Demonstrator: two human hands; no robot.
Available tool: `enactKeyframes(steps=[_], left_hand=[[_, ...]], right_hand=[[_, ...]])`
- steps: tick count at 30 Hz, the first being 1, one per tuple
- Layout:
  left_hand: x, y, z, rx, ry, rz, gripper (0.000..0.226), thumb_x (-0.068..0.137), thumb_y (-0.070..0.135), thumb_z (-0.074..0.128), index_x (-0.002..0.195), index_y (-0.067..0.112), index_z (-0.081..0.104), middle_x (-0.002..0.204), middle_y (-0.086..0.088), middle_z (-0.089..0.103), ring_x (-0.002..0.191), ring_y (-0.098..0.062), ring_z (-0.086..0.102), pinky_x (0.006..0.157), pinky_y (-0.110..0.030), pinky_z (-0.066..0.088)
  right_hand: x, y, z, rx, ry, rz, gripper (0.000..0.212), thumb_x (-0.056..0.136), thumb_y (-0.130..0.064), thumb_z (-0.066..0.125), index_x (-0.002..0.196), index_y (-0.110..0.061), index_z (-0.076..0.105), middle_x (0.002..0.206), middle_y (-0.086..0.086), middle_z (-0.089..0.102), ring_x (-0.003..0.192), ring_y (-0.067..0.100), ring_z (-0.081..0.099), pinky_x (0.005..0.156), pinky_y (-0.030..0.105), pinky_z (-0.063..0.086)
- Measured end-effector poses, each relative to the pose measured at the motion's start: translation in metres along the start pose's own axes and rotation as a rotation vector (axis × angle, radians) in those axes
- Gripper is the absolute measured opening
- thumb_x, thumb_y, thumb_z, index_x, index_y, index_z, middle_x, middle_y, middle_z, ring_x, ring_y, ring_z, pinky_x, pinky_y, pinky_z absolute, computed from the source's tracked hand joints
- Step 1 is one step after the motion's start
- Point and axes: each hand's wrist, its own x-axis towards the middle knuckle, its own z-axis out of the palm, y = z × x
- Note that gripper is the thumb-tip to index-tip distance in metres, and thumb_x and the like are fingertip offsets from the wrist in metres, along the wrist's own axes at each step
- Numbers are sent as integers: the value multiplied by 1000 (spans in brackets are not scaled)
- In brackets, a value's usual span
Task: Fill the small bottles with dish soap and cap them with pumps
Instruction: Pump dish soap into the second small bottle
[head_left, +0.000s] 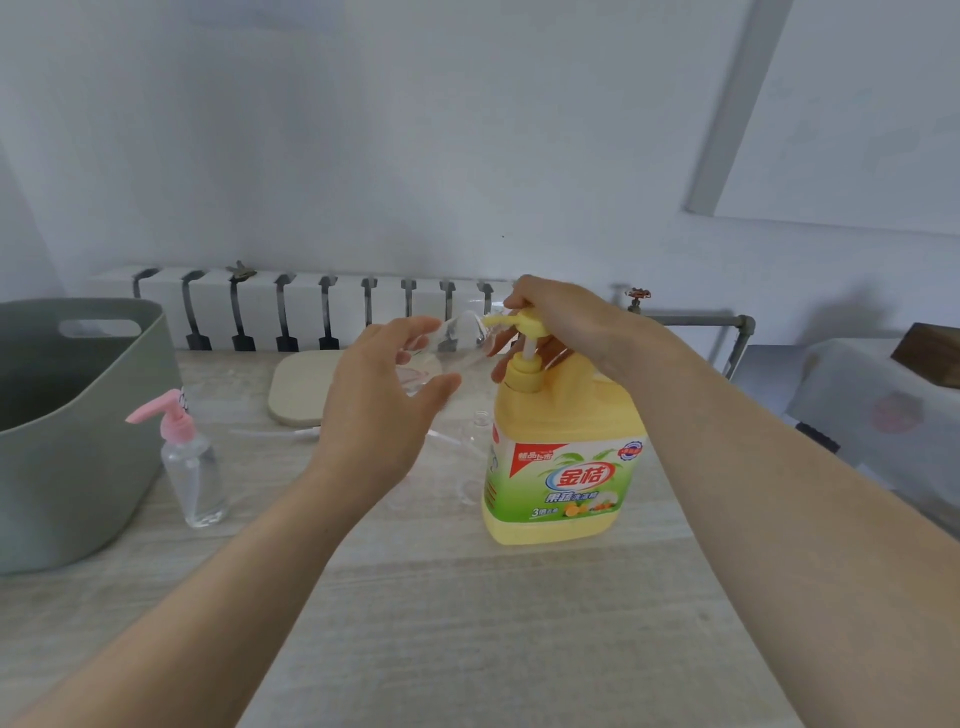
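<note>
A big yellow dish soap jug (558, 462) with a yellow pump head (527, 322) stands on the table right of centre. My right hand (550, 306) rests on top of the pump head, fingers curled over it. My left hand (384, 384) holds a small clear bottle (452, 338) tilted, its mouth up against the pump's spout. A second small clear bottle with a pink pump (189, 462) stands upright at the left. Another clear bottle (480, 447) stands behind the jug, mostly hidden. A loose clear pump tube (275, 434) lies on the table.
A grey-green plastic tub (78, 431) sits at the left edge. A beige board (301, 384) lies at the back of the wooden table (467, 623). A white radiator (311, 306) runs along the wall behind.
</note>
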Motion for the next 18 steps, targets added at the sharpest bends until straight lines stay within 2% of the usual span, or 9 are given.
enactKeyframes(steps=[2, 3, 7, 9, 11, 13, 14, 16, 18], left_hand=[[0, 0, 0, 1, 2, -3, 49, 83, 27, 75, 128, 33, 56, 114, 16, 57, 101, -3, 52, 73, -7, 30], [0, 0, 0, 1, 3, -3, 49, 83, 28, 75, 128, 34, 56, 113, 16, 56, 101, -3, 52, 73, -7, 30], [0, -1, 1, -2, 7, -3, 48, 83, 27, 75, 128, 33, 56, 114, 16, 57, 100, -3, 53, 72, -7, 31], [0, -1, 1, 0, 9, -1, 49, 83, 28, 75, 128, 33, 56, 114, 16, 57, 100, -3, 53, 72, -6, 30], [0, 0, 1, 1, 11, 2, 49, 83, 28, 75, 128, 33, 56, 113, 16, 57, 101, -3, 52, 73, -7, 30], [0, 0, 2, 4, 11, 6, 49, 83, 28, 75, 128, 33, 56, 113, 16, 57, 101, -3, 53, 73, -7, 30], [0, 0, 2, 10, 9, 8, 49, 83, 29, 75, 128, 33, 56, 113, 16, 57, 100, -3, 53, 73, -7, 30], [0, -1, 3, 19, 9, 11, 49, 83, 29, 75, 129, 32, 56, 113, 17, 56, 100, -3, 52, 73, -7, 30], [0, -1, 3, 27, 9, 10, 49, 83, 29, 75, 129, 32, 56, 112, 17, 56, 100, -3, 52, 73, -7, 30]], right_hand=[[-1, 0, -2, 20, -22, 10, 52, 88, -42, 36, 83, -11, 77, 85, 12, 75, 77, 22, 68, 83, 32, 52], [-1, 0, -3, 28, -37, 10, 53, 88, -44, 35, 88, -10, 77, 86, 13, 75, 80, 24, 68, 86, 34, 52], [-3, 1, -6, 57, -83, -1, 54, 89, -46, 33, 87, -13, 76, 85, 12, 75, 79, 24, 67, 84, 34, 52], [-2, 1, -4, 16, -33, -4, 50, 90, -45, 36, 79, -17, 76, 75, 5, 75, 73, 21, 66, 73, 30, 52], [-1, 0, 0, -43, 30, 4, 55, 93, -40, 40, 53, -22, 74, 57, -3, 70, 67, 16, 63, 60, 25, 45], [0, 0, 2, -76, 67, 0, 64, 96, -33, 39, 40, -23, 67, 48, -8, 65, 67, 12, 59, 53, 19, 42], [0, -1, 3, -87, 83, -1, 63, 97, -28, 38, 41, -18, 66, 44, -11, 62, 65, 10, 55, 47, 15, 41], [2, -2, 2, -101, 104, -5, 47, 97, -19, 36, 56, -11, 57, 39, -15, 58, 62, 9, 47, 35, 8, 35], [4, -2, 3, -119, 98, 20, 38, 96, -15, 35, 62, -8, 49, 38, -16, 57, 61, 9, 45, 36, 10, 36]])
